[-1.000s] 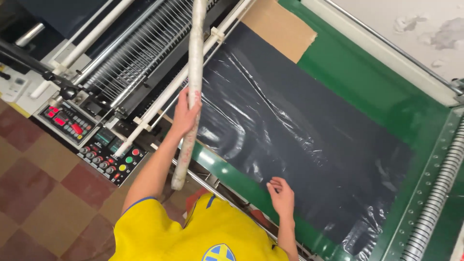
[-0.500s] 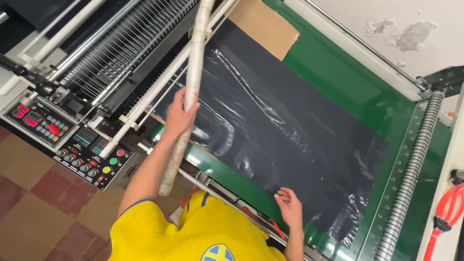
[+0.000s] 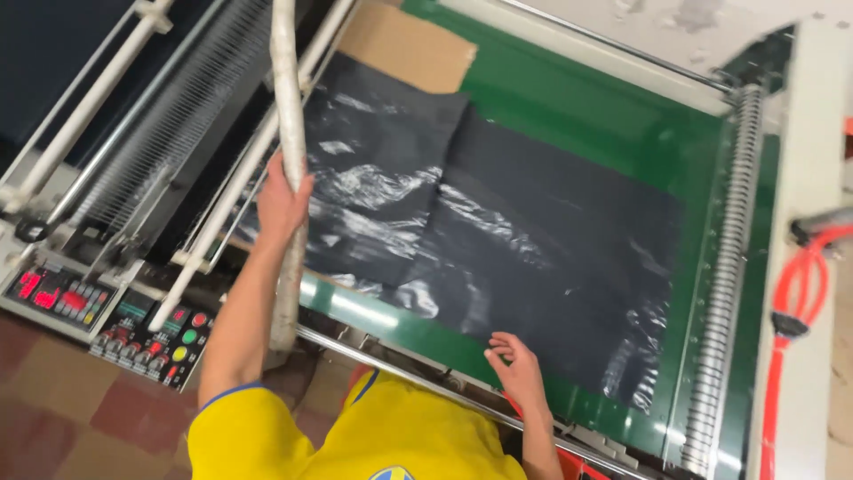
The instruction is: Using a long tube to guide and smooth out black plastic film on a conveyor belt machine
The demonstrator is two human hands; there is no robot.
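Rod: we see a long, whitish, wrapped cylindrical rod [image 3: 286, 133] in the left-centre of the frame; its long axis runs nearly vertical in the picture, from the top edge down to a lower end near the control panel, leaning slightly.
Left hand: our left hand [image 3: 283, 203] is closed around the rod about midway along its visible length, fingers wrapped over it.
Right hand: our right hand [image 3: 515, 372] lies lower centre, fingers spread and loosely curled, fingertips touching the near edge of the sheet; it grips nothing that we can make out.
Sheet: a wide, shiny black plastic film sheet [image 3: 533, 240] lies flat and wrinkled across the middle of the frame, just right of the rod.
Bed: the green flat machine bed [image 3: 613, 124] carries the sheet, and a brown cardboard piece [image 3: 409, 49] rests on it at the upper centre, touching the sheet's far edge.
Roller: a grey ribbed roller [image 3: 724, 267] runs down the right side.
Panel: a control panel with coloured buttons [image 3: 151, 333] sits lower left.
Hose: an orange hose [image 3: 791, 311] hangs at the right edge.
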